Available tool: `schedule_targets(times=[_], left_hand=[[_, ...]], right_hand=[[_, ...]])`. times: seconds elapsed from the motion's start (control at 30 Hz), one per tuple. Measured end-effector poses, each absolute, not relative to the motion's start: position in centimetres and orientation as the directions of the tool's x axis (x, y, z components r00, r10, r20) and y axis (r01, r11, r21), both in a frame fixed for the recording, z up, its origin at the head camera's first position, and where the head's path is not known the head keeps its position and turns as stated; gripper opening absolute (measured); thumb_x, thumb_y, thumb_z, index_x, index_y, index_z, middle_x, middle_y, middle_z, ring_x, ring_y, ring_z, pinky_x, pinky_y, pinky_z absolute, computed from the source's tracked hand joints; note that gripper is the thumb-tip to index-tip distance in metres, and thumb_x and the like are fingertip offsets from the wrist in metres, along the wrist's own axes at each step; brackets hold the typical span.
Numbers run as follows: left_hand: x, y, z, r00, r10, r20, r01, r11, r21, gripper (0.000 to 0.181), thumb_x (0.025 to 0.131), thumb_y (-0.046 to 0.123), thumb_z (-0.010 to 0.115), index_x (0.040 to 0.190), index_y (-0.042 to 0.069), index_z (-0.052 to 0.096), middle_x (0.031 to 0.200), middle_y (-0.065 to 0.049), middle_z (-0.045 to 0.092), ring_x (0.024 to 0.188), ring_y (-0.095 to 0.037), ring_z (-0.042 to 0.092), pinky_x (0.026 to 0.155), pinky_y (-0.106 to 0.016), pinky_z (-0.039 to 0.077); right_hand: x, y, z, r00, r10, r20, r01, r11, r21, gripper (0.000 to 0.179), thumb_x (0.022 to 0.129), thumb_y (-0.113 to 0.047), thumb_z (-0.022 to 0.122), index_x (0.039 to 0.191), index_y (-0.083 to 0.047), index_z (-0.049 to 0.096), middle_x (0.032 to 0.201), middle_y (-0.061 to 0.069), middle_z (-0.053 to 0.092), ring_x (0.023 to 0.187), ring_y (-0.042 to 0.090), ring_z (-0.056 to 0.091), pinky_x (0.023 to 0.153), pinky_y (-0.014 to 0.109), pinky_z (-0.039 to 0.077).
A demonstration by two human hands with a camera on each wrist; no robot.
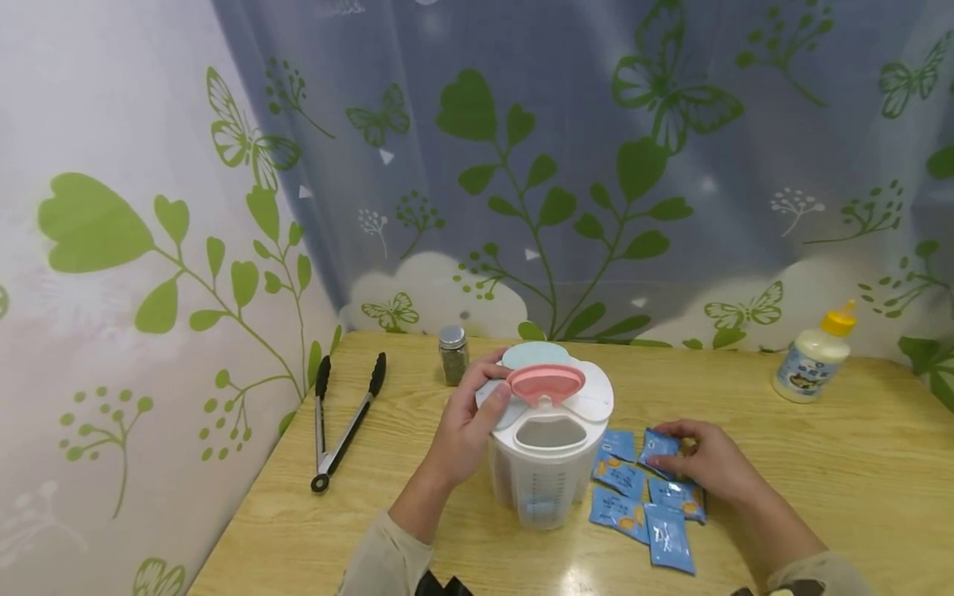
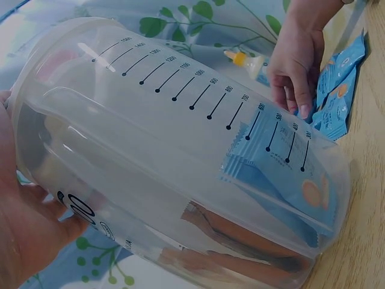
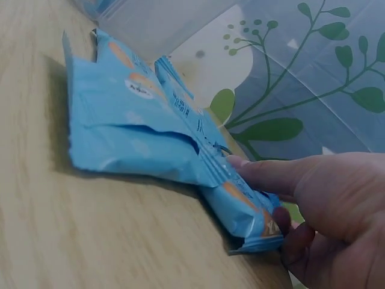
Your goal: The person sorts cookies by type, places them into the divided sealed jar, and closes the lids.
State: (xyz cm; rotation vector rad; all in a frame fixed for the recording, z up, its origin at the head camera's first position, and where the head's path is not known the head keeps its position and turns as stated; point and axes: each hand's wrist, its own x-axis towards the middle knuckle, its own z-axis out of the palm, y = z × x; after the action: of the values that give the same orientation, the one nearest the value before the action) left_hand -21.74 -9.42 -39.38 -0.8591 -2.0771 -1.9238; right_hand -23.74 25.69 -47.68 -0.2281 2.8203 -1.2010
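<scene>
A clear plastic storage container [image 1: 547,492] with measuring marks and a white lid [image 1: 596,389] stands on the table. One pink flap [image 1: 547,382] is raised, leaving an opening in front. My left hand [image 1: 464,418] grips the lid's left side, thumb on top. In the left wrist view, a blue snack packet [image 2: 283,162] and brown packets [image 2: 234,238] show through the container's walls. To the container's right, my right hand [image 1: 711,463] pinches a small blue snack packet [image 1: 657,443] between thumb and fingers. Several similar packets [image 1: 668,536] lie around it on the table.
Metal tongs with black tips [image 1: 343,439] lie spread at the left. A small jar with a grey cap [image 1: 453,356] stands behind my left hand. At the back right is a white bottle with a yellow nozzle [image 1: 812,360]. A patterned curtain [image 1: 566,165] hangs behind the table.
</scene>
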Motion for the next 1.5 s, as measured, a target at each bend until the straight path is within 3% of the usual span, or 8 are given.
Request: schedule_targets(times=[0.17,0.37,0.6,0.77,1.03,1.23,1.33,1.5], left_hand=[[-21.8,-9.4,-39.4,-0.803,0.286,0.523,0.545,-0.006,0.839,0.022,0.106,0.016,0.043,0.117,-0.001,0.052,0.153,-0.017,0.041,0.146,-0.035,0.036,0.115,-0.038,0.037],[-21.8,-9.4,-39.3,-0.813,0.297,0.501,0.519,-0.02,0.854,0.023,0.105,0.015,0.043,0.118,-0.001,0.052,0.154,-0.017,0.039,0.147,-0.034,0.035,0.116,-0.038,0.036],[-21.6,-9.4,-39.1,-0.819,0.29,0.496,0.513,-0.018,0.858,0.022,0.104,0.014,0.044,0.118,-0.001,0.052,0.155,-0.017,0.039,0.147,-0.033,0.035,0.115,-0.033,0.036],[-21.6,-9.3,-39.1,-0.816,0.294,0.497,0.511,-0.033,0.859,0.023,0.105,0.015,0.045,0.117,-0.002,0.052,0.154,-0.018,0.039,0.146,-0.034,0.035,0.114,-0.027,0.037],[-21.5,-9.5,-39.1,-0.83,0.279,0.483,0.503,0.001,0.864,0.022,0.105,0.016,0.045,0.118,0.0,0.053,0.155,-0.015,0.039,0.147,-0.033,0.034,0.116,-0.042,0.036],[-21.6,-9.5,-39.2,-0.82,0.283,0.498,0.517,-0.008,0.856,0.023,0.105,0.016,0.045,0.118,-0.001,0.052,0.155,-0.017,0.039,0.147,-0.034,0.035,0.114,-0.029,0.037],[-21.7,-9.4,-39.2,-0.819,0.284,0.498,0.518,-0.008,0.855,0.023,0.105,0.016,0.044,0.118,-0.001,0.052,0.155,-0.017,0.04,0.147,-0.034,0.035,0.115,-0.031,0.037],[-21.6,-9.5,-39.2,-0.821,0.282,0.497,0.518,0.002,0.855,0.022,0.105,0.015,0.044,0.118,0.0,0.053,0.154,-0.016,0.04,0.146,-0.033,0.036,0.116,-0.039,0.036]], right_hand=[[-23.7,25.8,-47.7,-0.988,-0.156,0.006,-0.109,0.663,-0.741,0.056,0.081,-0.031,0.083,0.124,-0.003,0.062,0.112,0.015,0.07,0.091,0.019,0.06,0.076,0.032,0.05],[-23.9,26.2,-47.6,-0.99,-0.096,-0.104,0.035,0.546,-0.837,0.057,0.09,-0.032,0.075,0.136,-0.005,0.056,0.082,0.006,0.066,0.061,0.013,0.056,0.056,0.027,0.048],[-23.9,26.2,-46.6,-0.991,-0.03,-0.13,0.109,0.382,-0.918,0.056,0.095,-0.042,0.066,0.137,-0.006,0.058,0.074,-0.008,0.05,0.057,0.008,0.045,0.052,0.027,0.043],[-22.9,26.1,-44.7,-0.993,-0.055,-0.101,0.08,0.303,-0.95,0.046,0.096,-0.042,0.065,0.133,-0.015,0.063,0.085,-0.014,0.057,0.059,0.007,0.043,0.054,0.03,0.041],[-21.0,24.5,-40.4,-0.988,-0.153,0.002,-0.031,0.189,-0.981,0.026,0.1,-0.026,0.062,0.124,-0.019,0.068,0.077,-0.011,0.051,0.056,0.01,0.04,0.05,0.036,0.028],[-19.6,23.1,-37.3,-0.969,-0.237,0.068,-0.065,-0.021,-0.998,0.023,0.101,-0.012,0.058,0.117,-0.02,0.072,0.079,-0.01,0.057,0.053,0.016,0.031,0.055,0.038,0.019],[-19.1,22.3,-36.1,-0.953,-0.28,0.112,-0.083,-0.116,-0.99,0.027,0.101,-0.004,0.055,0.114,-0.02,0.073,0.083,-0.01,0.06,0.055,0.019,0.024,0.055,0.036,0.018],[-18.3,19.6,-33.9,-0.95,-0.258,0.177,-0.165,-0.07,-0.984,0.025,0.099,-0.004,0.059,0.113,-0.019,0.072,0.075,-0.011,0.056,0.053,0.02,0.028,0.05,0.036,0.02]])
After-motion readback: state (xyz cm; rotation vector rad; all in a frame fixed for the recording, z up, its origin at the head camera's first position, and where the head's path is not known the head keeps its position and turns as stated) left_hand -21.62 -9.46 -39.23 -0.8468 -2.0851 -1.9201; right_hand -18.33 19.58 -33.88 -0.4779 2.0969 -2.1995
